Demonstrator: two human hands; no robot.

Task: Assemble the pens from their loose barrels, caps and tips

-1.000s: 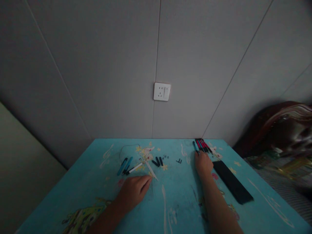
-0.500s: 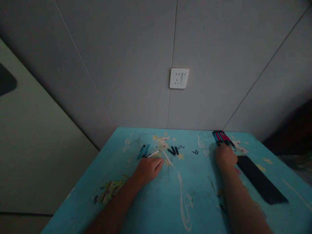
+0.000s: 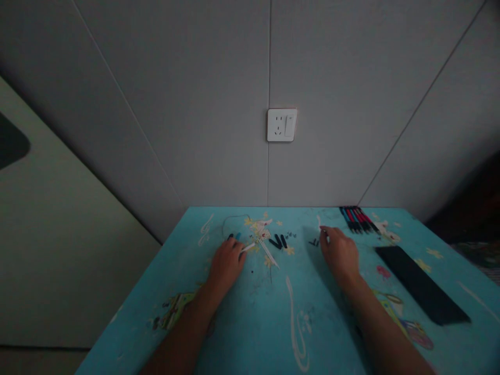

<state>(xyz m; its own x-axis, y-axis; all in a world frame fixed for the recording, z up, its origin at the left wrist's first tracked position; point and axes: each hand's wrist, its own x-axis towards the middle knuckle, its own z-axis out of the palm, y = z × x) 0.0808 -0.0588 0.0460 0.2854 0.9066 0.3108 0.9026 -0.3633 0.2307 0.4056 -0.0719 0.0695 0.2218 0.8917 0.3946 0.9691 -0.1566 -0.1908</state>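
Note:
My left hand [image 3: 227, 262] reaches over blue pen barrels [image 3: 238, 236], covering most of them. Its fingers look slightly apart, and their tips are partly hidden. Beside its thumb lies a white stick-like refill [image 3: 249, 247]. My right hand [image 3: 339, 253] is raised a little over the right half of the table, thumb and fingers pinched. Something small with a dark or reddish tip shows at its fingertips, too small to name. Just left of that hand are small black clip-like pieces [image 3: 313, 242]. Thin white refills [image 3: 269, 253] and short black tubes [image 3: 278, 241] lie between the hands.
Several assembled red, blue and black pens [image 3: 359, 221] lie side by side at the back right. A flat dark strip [image 3: 422, 284] rests on the right of the blue patterned table [image 3: 258, 328]. Behind stands a grey wall with a white socket [image 3: 282, 125].
My right hand has drawn back left from the row of pens, uncovering it. My left hand has moved slightly left and up onto the blue barrels, its fist loosening.

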